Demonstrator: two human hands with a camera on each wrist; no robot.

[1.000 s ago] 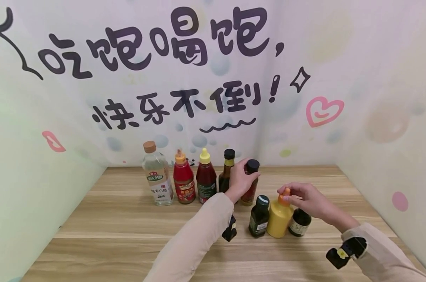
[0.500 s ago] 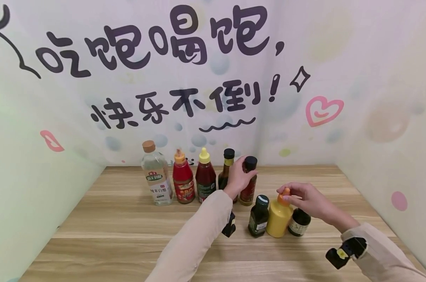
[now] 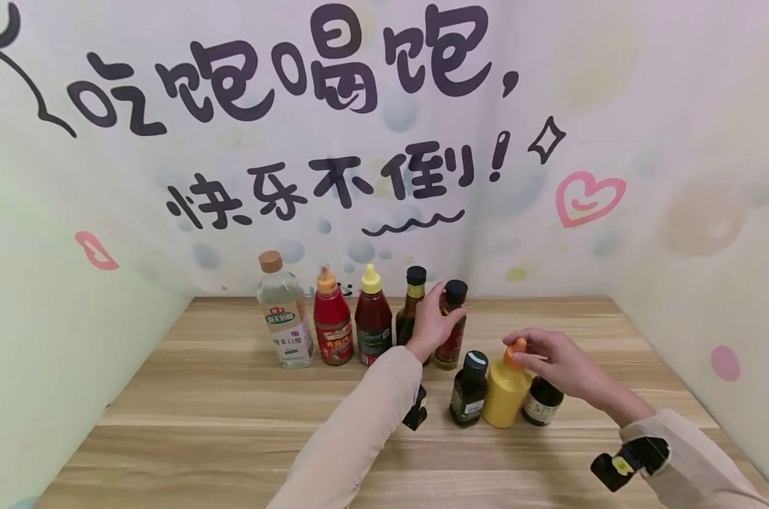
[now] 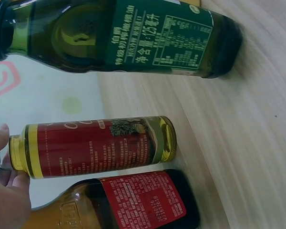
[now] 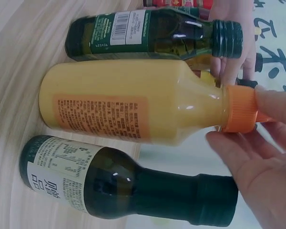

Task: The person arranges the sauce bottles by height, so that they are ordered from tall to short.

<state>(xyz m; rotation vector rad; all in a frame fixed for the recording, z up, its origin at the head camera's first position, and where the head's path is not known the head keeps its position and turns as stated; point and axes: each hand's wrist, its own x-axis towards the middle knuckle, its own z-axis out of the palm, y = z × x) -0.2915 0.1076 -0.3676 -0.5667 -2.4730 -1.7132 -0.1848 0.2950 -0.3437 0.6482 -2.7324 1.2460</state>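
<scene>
In the head view my left hand (image 3: 430, 326) grips the top of a small oil bottle (image 3: 449, 348) with a black cap and red label. That bottle stands upright at the right end of the back row. My right hand (image 3: 561, 362) pinches the orange cap (image 5: 240, 109) of a yellow squeeze bottle (image 3: 507, 397) nearer the front. In the left wrist view, fingers (image 4: 20, 188) lie around the neck of the red-labelled bottle (image 4: 93, 148). A dark green bottle (image 3: 468, 396) and a short dark bottle (image 3: 542, 403) flank the yellow one.
Left along the back row stand a clear vinegar bottle (image 3: 285, 329), a red ketchup bottle (image 3: 333, 332), a dark red bottle with a yellow tip (image 3: 373, 325) and a brown sauce bottle (image 3: 415, 291). The wooden table (image 3: 200, 417) meets a printed backdrop (image 3: 232, 177).
</scene>
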